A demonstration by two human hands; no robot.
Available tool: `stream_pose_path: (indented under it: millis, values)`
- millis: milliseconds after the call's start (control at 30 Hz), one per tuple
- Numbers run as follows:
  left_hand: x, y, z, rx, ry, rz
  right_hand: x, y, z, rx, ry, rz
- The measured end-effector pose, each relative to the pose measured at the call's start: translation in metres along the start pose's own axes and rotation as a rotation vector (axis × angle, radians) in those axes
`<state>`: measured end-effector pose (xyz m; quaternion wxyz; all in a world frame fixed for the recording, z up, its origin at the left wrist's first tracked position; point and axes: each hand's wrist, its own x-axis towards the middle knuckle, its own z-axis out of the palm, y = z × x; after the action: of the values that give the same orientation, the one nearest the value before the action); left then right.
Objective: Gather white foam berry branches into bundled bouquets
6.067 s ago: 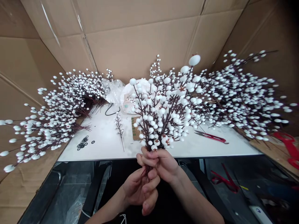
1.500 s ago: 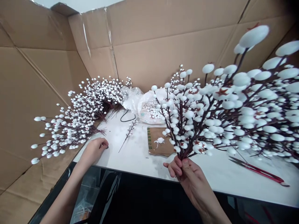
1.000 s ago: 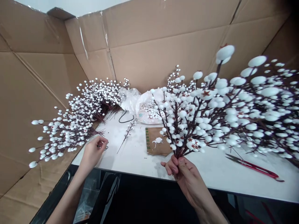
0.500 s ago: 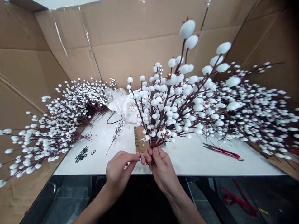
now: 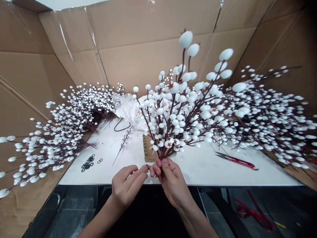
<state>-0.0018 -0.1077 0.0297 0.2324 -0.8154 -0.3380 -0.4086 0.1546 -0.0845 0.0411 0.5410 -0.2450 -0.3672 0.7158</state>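
Upright in front of me stands a bunch of artificial berry stems (image 5: 173,122), brown with white berries. My right hand (image 5: 172,175) is closed around its lower ends. Just left of it, my left hand (image 5: 130,181) pinches a small dark rubber band (image 5: 148,166) that reaches toward the curled fingers of the right hand. Most of that band is hidden by the fingertips. On the white tabletop to the left lies a pile of black rubber bands (image 5: 88,163), with two loose bands (image 5: 99,161) beside it.
Bundled berry stems (image 5: 81,115) line the left side, and more berry stems (image 5: 264,112) fill the right. Red-handled thread snips (image 5: 236,161) lie right of the bunch. A single sprig (image 5: 123,143), clear plastic (image 5: 125,105) and a cardboard piece (image 5: 148,155) lie behind my hands. Cardboard walls (image 5: 153,43) enclose the table.
The bunch's top has swung left and down a little. My left fingers have shifted, showing more of the dark band between the hands. The right hand keeps its grip.
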Motion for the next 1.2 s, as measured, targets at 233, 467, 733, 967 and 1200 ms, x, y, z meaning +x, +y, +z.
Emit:
stream_pose_path:
  millis: [233, 467, 733, 967, 1200]
  values:
    - [0.011, 0.000, -0.003, 0.166, -0.057, 0.145, -0.003, 0.003, -0.004, 0.013, 0.008, 0.021]
    - [0.016, -0.003, -0.004, 0.051, -0.105, 0.200, -0.007, 0.006, -0.003, -0.018, 0.021, 0.038]
    - [0.011, -0.001, -0.001, -0.301, -0.195, -0.040, -0.008, 0.005, -0.004, -0.014, 0.031, 0.030]
    - [0.011, -0.002, 0.002, -0.481, -0.120, -0.181, -0.008, 0.009, -0.006, 0.077, 0.022, 0.057]
    - [-0.007, -0.006, 0.007, -0.462, -0.018, -0.061, -0.011, 0.004, -0.007, 0.228, -0.020, 0.090]
